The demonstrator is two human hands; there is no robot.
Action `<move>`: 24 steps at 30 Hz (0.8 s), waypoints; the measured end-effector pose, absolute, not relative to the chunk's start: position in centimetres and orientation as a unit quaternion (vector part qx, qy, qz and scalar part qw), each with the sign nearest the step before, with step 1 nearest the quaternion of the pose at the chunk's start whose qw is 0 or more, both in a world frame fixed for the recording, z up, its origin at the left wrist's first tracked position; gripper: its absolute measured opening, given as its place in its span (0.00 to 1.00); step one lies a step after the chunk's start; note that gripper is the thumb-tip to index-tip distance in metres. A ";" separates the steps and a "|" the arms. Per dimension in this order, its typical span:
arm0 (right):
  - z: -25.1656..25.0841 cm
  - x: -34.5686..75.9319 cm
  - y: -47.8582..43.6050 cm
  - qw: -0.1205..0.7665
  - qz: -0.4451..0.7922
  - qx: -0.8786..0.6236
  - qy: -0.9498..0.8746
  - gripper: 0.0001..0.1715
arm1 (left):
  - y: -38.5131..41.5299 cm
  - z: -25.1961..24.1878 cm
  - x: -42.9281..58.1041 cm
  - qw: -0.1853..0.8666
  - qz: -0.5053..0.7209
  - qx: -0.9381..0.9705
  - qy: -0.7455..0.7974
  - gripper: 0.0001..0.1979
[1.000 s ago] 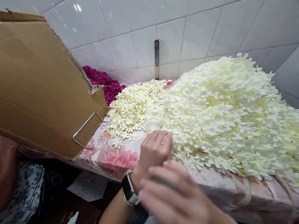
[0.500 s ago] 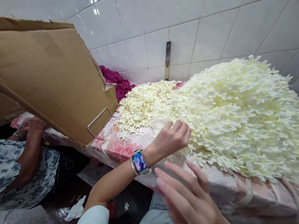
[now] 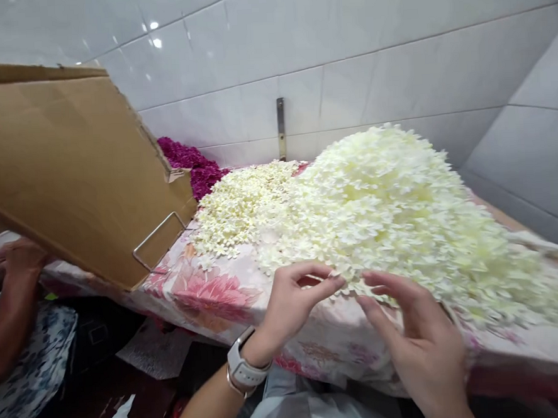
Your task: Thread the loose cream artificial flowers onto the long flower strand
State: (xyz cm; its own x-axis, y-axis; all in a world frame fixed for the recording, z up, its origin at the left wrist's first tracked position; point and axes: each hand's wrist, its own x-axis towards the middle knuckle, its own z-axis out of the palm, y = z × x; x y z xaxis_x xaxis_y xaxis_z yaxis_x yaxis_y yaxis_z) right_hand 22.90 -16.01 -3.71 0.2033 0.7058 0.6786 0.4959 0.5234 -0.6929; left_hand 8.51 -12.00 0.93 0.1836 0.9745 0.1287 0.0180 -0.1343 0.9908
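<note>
My left hand [image 3: 296, 296] is in front of the flower pile, its thumb and index finger pinched together. A small white flower [image 3: 345, 273] shows at those fingertips, partly lost against the pile. My right hand [image 3: 416, 333] is just to its right. Its thumb and index finger are apart, pointing toward the left fingertips, with nothing clearly between them. Behind both hands rises a large heap of white flowers [image 3: 382, 190]. To its left spreads a lower pile of smaller cream flowers [image 3: 241, 202].
A cardboard sheet [image 3: 69, 171] stands on the left, with a bent wire frame [image 3: 155, 242] at its foot. Magenta flowers [image 3: 191, 164] lie behind it. Floral cloth [image 3: 212, 289] covers the table. Another person's hand [image 3: 20, 256] is at far left. A tiled wall [image 3: 235, 117] closes the back.
My left hand has turned from a closed fist above the cloth into a fingertip pinch. My right hand has moved right and up to the pile's edge. The view has shifted right.
</note>
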 end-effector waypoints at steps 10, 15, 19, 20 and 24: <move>-2.4 25.5 -15.1 0.594 0.243 -0.445 -0.624 0.08 | -13.5 -0.5 11.3 0.581 0.490 0.468 0.450 0.07; -2.2 26.3 -15.4 0.591 0.334 -0.435 -0.591 0.05 | -14.4 -1.1 12.5 0.549 0.523 0.453 0.468 0.08; -2.2 26.7 -15.6 0.576 0.316 -0.440 -0.612 0.07 | -14.4 -1.5 12.8 0.548 0.513 0.449 0.484 0.10; -2.3 26.7 -15.6 0.568 0.317 -0.442 -0.617 0.08 | -14.4 -1.5 12.8 0.549 0.506 0.451 0.489 0.11; -2.6 26.3 -15.5 0.589 0.294 -0.447 -0.606 0.10 | -14.4 -1.3 12.3 0.538 0.489 0.462 0.507 0.10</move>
